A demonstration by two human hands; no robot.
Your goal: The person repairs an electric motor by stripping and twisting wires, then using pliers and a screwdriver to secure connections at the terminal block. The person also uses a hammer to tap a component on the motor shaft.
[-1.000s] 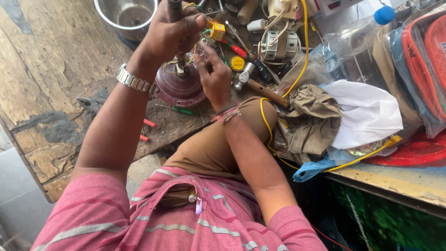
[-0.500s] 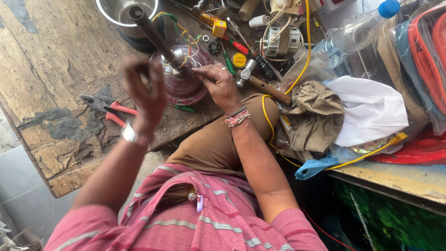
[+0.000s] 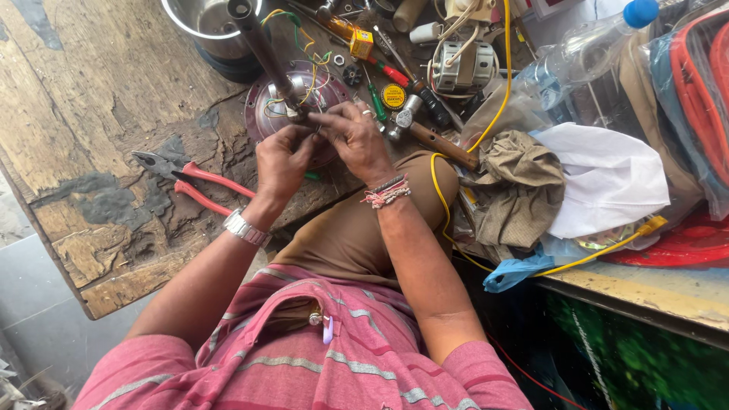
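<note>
A maroon round motor housing (image 3: 277,114) lies on the worn wooden bench with a dark metal rod (image 3: 260,45) rising from its middle. Yellow, green and red wires (image 3: 307,72) loop over it. My left hand (image 3: 279,161), with a metal watch at the wrist, and my right hand (image 3: 355,140), with thread bracelets, meet at the rod's base. Both pinch the thin wire ends between fingertips, which hide the exact spot.
Red-handled pliers (image 3: 205,186) lie left of my left hand. A steel bowl (image 3: 205,23) stands at the back. To the right lie a hammer (image 3: 429,137), screwdrivers, a motor stator (image 3: 463,68), a plastic bottle (image 3: 585,49), a yellow cable and cloths (image 3: 607,182).
My left hand left the top of the rod, swung back toward the pliers, then came forward to join my right hand at the wires. The rod now stands uncovered.
</note>
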